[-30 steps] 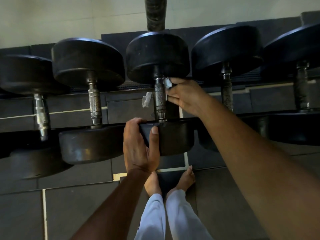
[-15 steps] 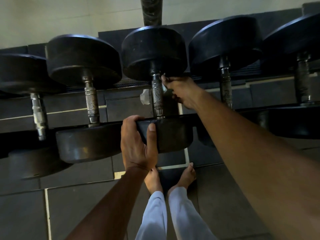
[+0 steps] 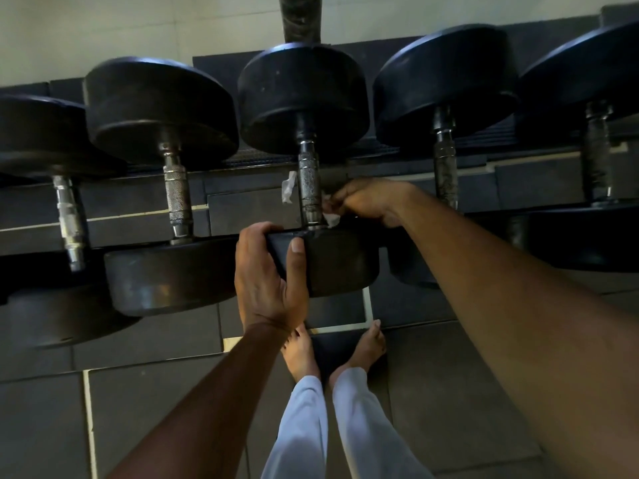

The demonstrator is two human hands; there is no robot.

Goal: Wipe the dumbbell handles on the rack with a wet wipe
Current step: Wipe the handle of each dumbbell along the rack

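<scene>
A row of black dumbbells lies across the rack, each with a knurled metal handle. My left hand (image 3: 268, 274) grips the near weight head (image 3: 340, 262) of the middle dumbbell, thumb on its front face. My right hand (image 3: 368, 200) pinches a white wet wipe (image 3: 328, 210) against the right side of the middle handle (image 3: 308, 183), close to its near end. A white end of the wipe (image 3: 288, 187) sticks out on the handle's left side.
Neighbouring handles stand to the left (image 3: 178, 195) and right (image 3: 445, 167). A further dumbbell handle (image 3: 68, 219) is at far left and another (image 3: 596, 157) at far right. A dark post (image 3: 301, 17) rises behind. My bare feet (image 3: 333, 350) stand on dark floor tiles below.
My right hand slid with the wipe from the far end of the middle handle down toward its near end. My left hand stayed on the near weight head.
</scene>
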